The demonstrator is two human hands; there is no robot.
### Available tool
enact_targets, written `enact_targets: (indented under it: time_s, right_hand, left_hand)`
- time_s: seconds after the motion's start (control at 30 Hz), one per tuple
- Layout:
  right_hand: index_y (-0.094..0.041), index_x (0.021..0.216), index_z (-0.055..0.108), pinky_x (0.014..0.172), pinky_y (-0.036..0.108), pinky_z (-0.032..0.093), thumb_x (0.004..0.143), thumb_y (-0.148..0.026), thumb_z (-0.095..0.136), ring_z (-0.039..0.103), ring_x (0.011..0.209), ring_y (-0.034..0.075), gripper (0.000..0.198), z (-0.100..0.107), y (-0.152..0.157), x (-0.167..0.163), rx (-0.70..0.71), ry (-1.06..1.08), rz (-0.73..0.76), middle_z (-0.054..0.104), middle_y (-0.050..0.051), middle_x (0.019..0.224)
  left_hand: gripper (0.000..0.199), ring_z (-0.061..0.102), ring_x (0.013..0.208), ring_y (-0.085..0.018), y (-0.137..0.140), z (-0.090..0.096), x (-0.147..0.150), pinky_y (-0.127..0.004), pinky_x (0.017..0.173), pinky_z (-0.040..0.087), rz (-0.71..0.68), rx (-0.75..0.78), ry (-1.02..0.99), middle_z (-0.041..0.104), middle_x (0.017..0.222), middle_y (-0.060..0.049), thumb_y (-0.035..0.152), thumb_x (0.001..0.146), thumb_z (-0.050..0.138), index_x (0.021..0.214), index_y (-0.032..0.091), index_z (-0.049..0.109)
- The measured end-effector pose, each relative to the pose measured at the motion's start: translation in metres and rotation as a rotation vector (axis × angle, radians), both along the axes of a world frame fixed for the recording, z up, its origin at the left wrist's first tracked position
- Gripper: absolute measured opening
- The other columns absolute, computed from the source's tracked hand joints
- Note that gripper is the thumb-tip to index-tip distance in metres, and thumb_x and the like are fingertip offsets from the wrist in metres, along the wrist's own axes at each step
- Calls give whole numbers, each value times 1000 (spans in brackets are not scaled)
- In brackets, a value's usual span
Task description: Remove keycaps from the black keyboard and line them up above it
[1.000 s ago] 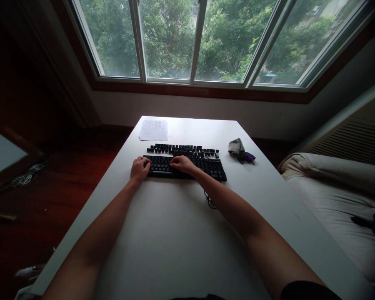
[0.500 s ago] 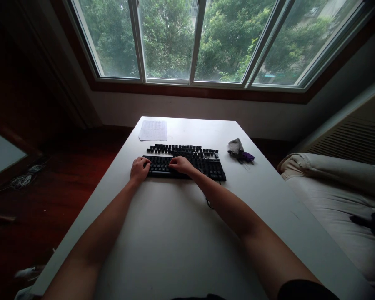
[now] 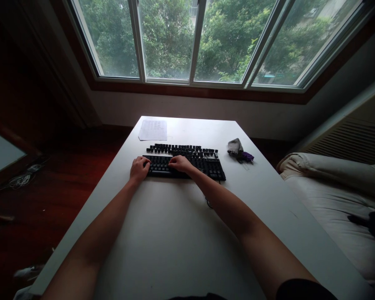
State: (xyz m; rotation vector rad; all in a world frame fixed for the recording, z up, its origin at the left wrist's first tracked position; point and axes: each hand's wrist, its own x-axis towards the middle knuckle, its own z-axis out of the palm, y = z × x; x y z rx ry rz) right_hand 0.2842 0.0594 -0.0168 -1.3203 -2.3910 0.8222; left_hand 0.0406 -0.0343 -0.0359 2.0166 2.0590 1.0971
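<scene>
Little was shifted; work was kept at the keyboard (image 3: 161, 169), clasped by the left hand (image 3: 138, 168); the right hand (image 3: 180, 163) couldn't be judged.

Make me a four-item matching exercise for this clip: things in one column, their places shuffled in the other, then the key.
1. left hand
2. small black pieces
3. sheet of paper
4. grey cloth

A. near the far left corner of the table
B. to the right of the keyboard, beside a purple item
C. at the keyboard's left end
D. in rows just beyond the keyboard, on the window side

Pairs: 1-C, 2-D, 3-A, 4-B
</scene>
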Motion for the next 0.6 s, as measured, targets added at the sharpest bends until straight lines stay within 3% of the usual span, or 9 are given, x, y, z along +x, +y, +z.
enact_targets:
  time_s: [0.4,0.6]
  right_hand:
    - [-26,92,74,81,28,42,89,-37,65,66,93,20,15,0,-21,1,145,-37,-38,75,2,96]
    - [-26,106,66,79,28,39,89,-37,66,65,83,17,20,2,-33,3,207,-7,-103,72,-1,86]
  left_hand:
    - [17,54,103,-28,-6,3,7,-45,95,46,-29,30,80,63,106,-8,27,91,51,94,24,68]
    - [17,55,105,-29,-11,8,19,-46,96,44,-61,17,127,64,108,-8,27,91,52,97,25,68]
